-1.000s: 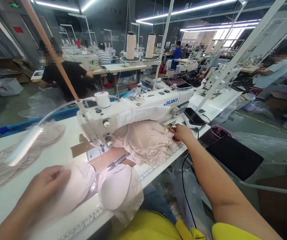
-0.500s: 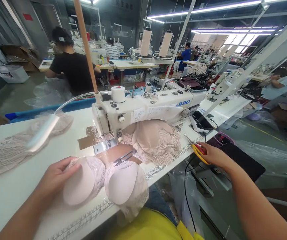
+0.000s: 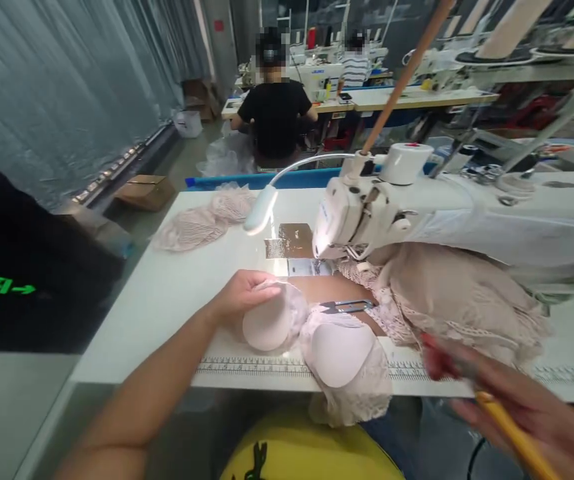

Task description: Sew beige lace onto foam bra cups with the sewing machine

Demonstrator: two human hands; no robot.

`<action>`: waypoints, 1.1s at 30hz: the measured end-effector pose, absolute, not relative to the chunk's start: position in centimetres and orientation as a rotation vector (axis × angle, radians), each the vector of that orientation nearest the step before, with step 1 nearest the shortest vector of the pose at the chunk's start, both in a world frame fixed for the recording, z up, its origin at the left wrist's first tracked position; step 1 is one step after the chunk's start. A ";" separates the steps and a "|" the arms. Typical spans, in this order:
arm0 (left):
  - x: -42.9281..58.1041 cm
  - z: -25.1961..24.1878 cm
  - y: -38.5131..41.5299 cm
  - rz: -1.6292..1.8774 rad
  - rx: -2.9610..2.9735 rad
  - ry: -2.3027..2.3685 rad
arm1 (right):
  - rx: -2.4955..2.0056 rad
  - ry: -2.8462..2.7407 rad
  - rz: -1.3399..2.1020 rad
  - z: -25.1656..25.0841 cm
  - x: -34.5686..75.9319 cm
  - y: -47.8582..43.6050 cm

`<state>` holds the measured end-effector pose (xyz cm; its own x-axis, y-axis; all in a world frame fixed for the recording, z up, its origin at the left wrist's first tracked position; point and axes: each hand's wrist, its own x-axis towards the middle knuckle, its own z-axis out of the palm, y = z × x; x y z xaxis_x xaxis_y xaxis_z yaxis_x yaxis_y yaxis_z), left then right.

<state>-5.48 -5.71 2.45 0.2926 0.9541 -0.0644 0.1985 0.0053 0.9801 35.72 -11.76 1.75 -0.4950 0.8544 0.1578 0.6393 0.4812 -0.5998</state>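
My left hand (image 3: 239,293) pinches the upper left edge of a pale pink lace bra (image 3: 267,325), its thumb and fingers closed on the fabric. The two smooth cups face up, and the lace of the right cup hangs over the table's front edge. My right hand (image 3: 541,407), smeared by motion, is closed around scissors with yellow and red handles (image 3: 509,427). It hovers at the front edge, right of the bra. Metal thread snips (image 3: 349,307) lie just behind the cups. Beyond them stands a white sewing machine (image 3: 397,200), beige lace pieces (image 3: 457,287) heaped under its arm.
More lace pieces (image 3: 201,223) lie at the table's far left, beside a lit lamp (image 3: 261,208) on a bent neck. A printed ruler (image 3: 257,365) runs along the front edge. A person in black (image 3: 277,120) sits at another table behind.
My view has swung left. My right hand has brought the scissors from the machine's right end to the front edge nearer the bra. My left hand still grips the bra.
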 end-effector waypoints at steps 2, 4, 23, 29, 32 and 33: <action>-5.7 2.4 -6.0 0.867 1.462 1.092 | -1.055 -2.522 0.539 3.0 30.1 -10.4; -5.9 2.4 -6.1 0.867 1.470 1.044 | -0.959 -2.574 0.482 3.8 25.5 -9.2; -6.1 2.2 -5.7 0.921 1.367 0.873 | -0.985 -2.538 0.138 2.5 19.6 -5.3; -6.0 2.3 -5.7 0.907 1.352 0.861 | -0.970 -2.549 0.145 2.2 20.0 -5.2; -6.1 2.2 -5.7 0.897 1.350 0.851 | -0.968 -2.559 0.154 2.2 20.2 -5.2; -6.1 2.2 -5.7 0.896 1.351 0.851 | -0.962 -2.564 0.155 2.2 20.3 -5.1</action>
